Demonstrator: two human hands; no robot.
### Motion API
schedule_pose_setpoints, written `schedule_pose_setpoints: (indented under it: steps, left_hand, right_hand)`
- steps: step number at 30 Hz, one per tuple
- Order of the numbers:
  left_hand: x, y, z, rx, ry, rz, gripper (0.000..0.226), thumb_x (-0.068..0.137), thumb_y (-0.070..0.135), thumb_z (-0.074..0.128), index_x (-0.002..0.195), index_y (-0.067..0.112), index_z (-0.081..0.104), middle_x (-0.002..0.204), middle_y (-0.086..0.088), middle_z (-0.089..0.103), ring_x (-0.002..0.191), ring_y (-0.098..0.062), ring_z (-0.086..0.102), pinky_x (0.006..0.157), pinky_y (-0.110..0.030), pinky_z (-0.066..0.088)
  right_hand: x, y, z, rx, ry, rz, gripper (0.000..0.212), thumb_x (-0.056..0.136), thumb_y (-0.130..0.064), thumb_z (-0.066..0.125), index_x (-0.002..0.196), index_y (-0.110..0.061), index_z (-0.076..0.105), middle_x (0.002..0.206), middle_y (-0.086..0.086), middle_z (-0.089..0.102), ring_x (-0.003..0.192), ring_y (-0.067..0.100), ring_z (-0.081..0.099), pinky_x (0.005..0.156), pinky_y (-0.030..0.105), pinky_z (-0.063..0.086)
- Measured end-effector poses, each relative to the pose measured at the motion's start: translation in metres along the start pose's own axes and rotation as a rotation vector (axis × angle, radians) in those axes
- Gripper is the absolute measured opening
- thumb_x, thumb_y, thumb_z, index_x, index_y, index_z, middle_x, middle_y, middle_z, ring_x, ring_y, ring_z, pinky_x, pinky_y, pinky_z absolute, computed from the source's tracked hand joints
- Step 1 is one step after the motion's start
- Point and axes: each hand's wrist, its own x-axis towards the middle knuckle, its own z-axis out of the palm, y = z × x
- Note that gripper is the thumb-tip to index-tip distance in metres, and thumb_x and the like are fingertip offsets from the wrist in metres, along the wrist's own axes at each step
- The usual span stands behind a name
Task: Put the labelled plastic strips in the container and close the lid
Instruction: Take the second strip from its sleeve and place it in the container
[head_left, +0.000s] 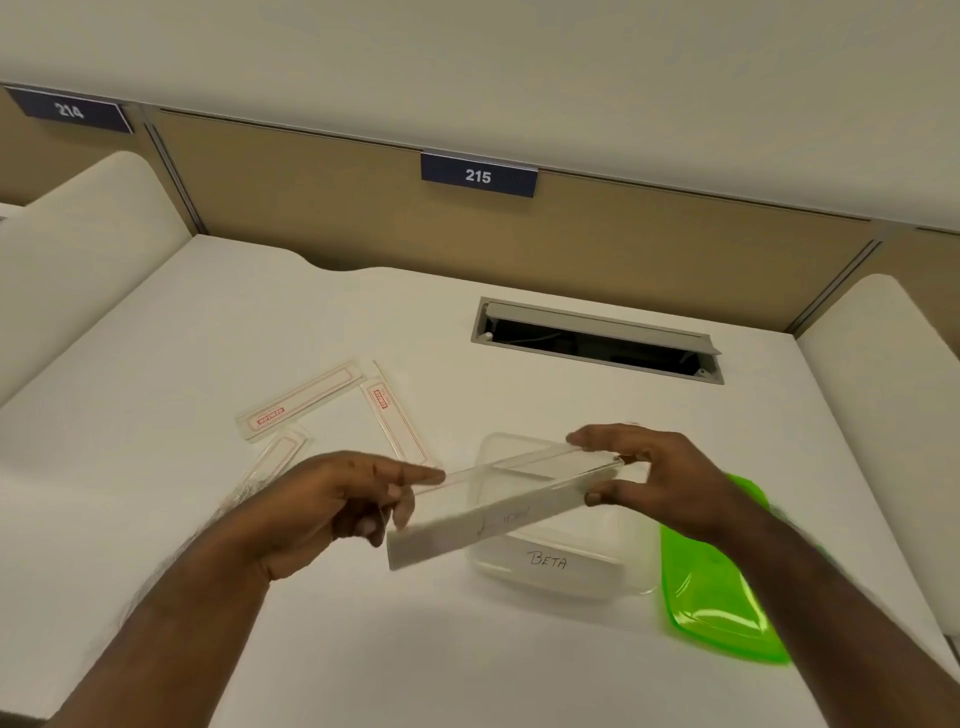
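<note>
Container (563, 545) as landmark — clear plastic, open-topped, sitting on the white worktop (156, 364). One strip (566, 564) already lies inside it, its label reading "BETA". Green lid (722, 587) lies flat on the worktop just beside the container on its right, partly covered by the right forearm.

Held strip (498, 504) hangs over the container, crossing its top at a slant, left end low and beyond the container's left wall, right end higher above its far side. The label side faces the camera; the handwriting on it is too blurred to read.

Left hand (332, 509) is left of the container, fingers curled round the strip's low end with the forefinger stretched along its upper edge. Right hand (644, 478) is above the container's right side, pinching the strip's other end between thumb below and fingers on top — a partly closed grip, palm turned down.

Three more strips lie on the worktop left of and beyond the container: one with a red-bordered label (301, 402) farthest left, another red-bordered one (397, 423) nearer the container, and a third (275, 457) partly hidden by the left hand.

Cable hatch (597, 340) lies open in the worktop, well beyond the container. Sign "215" (478, 175) hangs on the partition behind it.
</note>
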Motion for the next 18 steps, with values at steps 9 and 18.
schedule_pose_setpoints:
  steps: [9,18]
  left_hand:
    - [0.029,0.020,0.024,0.129,0.119,0.233,0.057,0.071,0.062,0.065,0.114,0.025,0.070,0.114,-0.003,0.071,0.101,-0.018,0.064,0.085,-0.035,0.050]
    - [0.045,0.049,0.042,0.408,0.276,0.425,0.026,0.082,0.049,0.068,0.102,0.032,0.071,0.106,0.008,0.066,0.095,-0.002,0.063,0.082,-0.025,0.049]
  right_hand:
    - [-0.034,0.004,-0.034,0.270,0.110,0.141,0.036,0.071,-0.028,0.070,0.105,-0.019,0.070,0.097,-0.020,0.074,0.092,0.005,0.070,0.075,0.010,0.050]
    - [-0.054,-0.009,-0.071,0.173,0.174,0.133,0.027,0.080,-0.035,0.063,0.102,-0.023,0.073,0.099,-0.020,0.074,0.092,-0.002,0.067,0.076,0.007,0.046]
